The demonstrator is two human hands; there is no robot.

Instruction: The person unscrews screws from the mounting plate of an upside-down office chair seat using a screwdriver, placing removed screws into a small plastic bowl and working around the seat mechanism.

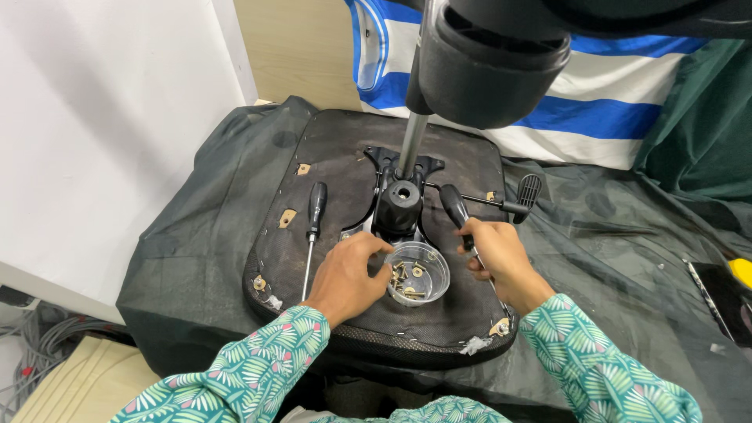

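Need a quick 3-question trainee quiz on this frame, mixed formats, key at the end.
1. True or false: the right hand grips a black-handled screwdriver.
2. What do the left hand fingers touch? A) clear plastic cup of screws B) lever paddle C) striped cloth
3. Fill in: a second screwdriver lies on the upturned seat base, on the ____ hand's side.

Key: 1 true; 2 A; 3 left
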